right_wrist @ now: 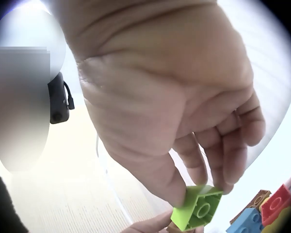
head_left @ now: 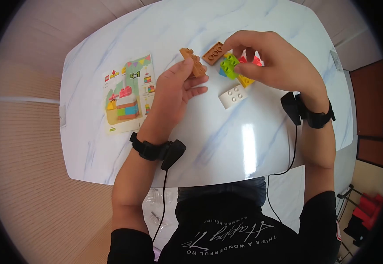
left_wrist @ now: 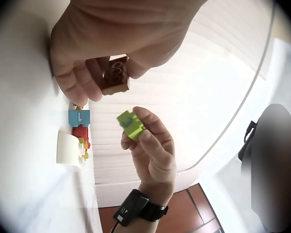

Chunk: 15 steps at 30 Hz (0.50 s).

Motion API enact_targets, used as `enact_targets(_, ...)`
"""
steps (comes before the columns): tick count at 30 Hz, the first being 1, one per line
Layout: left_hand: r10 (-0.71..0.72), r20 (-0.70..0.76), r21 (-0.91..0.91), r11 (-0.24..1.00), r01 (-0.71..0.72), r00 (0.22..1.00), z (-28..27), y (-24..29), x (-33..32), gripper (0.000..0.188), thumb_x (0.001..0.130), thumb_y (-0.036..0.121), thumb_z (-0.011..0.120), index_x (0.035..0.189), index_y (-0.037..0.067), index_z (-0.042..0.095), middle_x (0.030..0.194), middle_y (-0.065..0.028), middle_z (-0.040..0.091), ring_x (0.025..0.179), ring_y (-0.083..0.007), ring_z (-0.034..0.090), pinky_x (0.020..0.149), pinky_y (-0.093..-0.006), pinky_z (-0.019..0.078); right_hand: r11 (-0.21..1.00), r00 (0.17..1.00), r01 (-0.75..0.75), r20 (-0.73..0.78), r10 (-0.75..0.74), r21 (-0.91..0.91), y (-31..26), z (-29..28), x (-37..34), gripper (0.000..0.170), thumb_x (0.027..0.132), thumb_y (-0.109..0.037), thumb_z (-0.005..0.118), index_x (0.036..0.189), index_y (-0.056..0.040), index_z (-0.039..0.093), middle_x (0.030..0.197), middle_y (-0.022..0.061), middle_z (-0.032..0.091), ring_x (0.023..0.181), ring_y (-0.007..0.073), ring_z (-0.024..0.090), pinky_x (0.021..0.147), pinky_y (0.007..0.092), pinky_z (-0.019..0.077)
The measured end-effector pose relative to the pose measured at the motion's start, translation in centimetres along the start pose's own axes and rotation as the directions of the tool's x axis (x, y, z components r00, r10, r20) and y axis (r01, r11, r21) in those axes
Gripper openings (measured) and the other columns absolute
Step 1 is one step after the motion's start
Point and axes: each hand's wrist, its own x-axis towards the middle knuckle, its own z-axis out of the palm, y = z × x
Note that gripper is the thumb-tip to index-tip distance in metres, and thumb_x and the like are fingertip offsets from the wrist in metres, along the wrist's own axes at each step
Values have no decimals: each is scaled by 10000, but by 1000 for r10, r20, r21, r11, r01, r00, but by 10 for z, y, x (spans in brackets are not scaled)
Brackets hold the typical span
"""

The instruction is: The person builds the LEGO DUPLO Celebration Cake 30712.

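Note:
My left hand grips an orange-brown toy brick between thumb and fingers, over the table. In the left wrist view, the hollow underside of this brick shows. To its right, my right hand pinches a lime green brick with thumb and fingertips, raised above the table in the left wrist view. The green brick's open bottom faces the right wrist camera. Beneath the right hand lie a blue brick, a red brick and a yellow brick, partly covered in the head view.
Behind them a second brown brick lies with its hollow side up. A white brick with a curved side is nearer my body. An instruction booklet lies flat at the left on the marbled white table.

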Motion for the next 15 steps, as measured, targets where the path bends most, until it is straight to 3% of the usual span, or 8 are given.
enact_targets(4,0,122,-36,999,5,993,-4,-2,-5,377,1074,324,449,1311,44,537,1129,-121,679,925,-176,700,821,-364,588,980,994,110,-38,-105,165,5,-3,3,341,865,-67,692,1204,-37,673,871,73,668,775,154,623,713,276,518)
enact_targets(5,-5,208,-86,996,23,978,-6,-2,-6,395,1081,333,417,1328,40,517,1126,-134,676,918,-186,704,812,-378,595,980,994,111,-37,-107,164,6,-3,4,341,865,-67,692,1204,-37,673,871,73,668,775,154,623,713,276,518)
enact_targets(7,-6,291,-134,990,47,957,-10,-4,-9,414,1088,341,385,1345,36,497,1122,-148,672,911,-197,708,803,-392,602,897,990,127,1,-141,424,9,-1,6,344,903,-33,671,1246,-26,655,904,56,680,816,122,625,744,248,514)
enact_targets(9,-8,465,-244,960,137,885,-13,-6,-12,452,1092,379,337,1360,42,476,1103,-165,663,872,-209,704,770,-419,602,845,988,126,14,-156,519,12,5,8,339,911,-17,659,1249,-23,653,929,60,686,831,114,625,762,243,513)
enact_targets(10,-9,464,-245,960,138,886,-14,-8,-13,452,1092,379,337,1360,42,476,1103,-165,663,872,-209,704,770,-419,602,785,985,123,25,-173,607,13,8,9,334,918,0,648,1252,-20,650,954,64,691,846,105,625,779,239,512)
enact_targets(12,-9,578,-321,917,237,816,-15,-12,-15,483,1087,393,352,1362,16,478,1058,-173,684,804,-200,725,725,-384,626,791,977,154,27,-211,592,14,12,10,347,914,9,641,1259,-21,648,983,70,696,860,109,631,795,244,512)
enact_targets(15,-54,597,-350,881,320,801,-16,-18,-17,472,1089,381,349,1341,9,494,1056,-190,679,766,-208,725,703,-386,630,826,969,189,35,-245,530,16,18,11,366,903,32,625,1265,-20,645,1025,77,698,875,115,637,818,250,512)
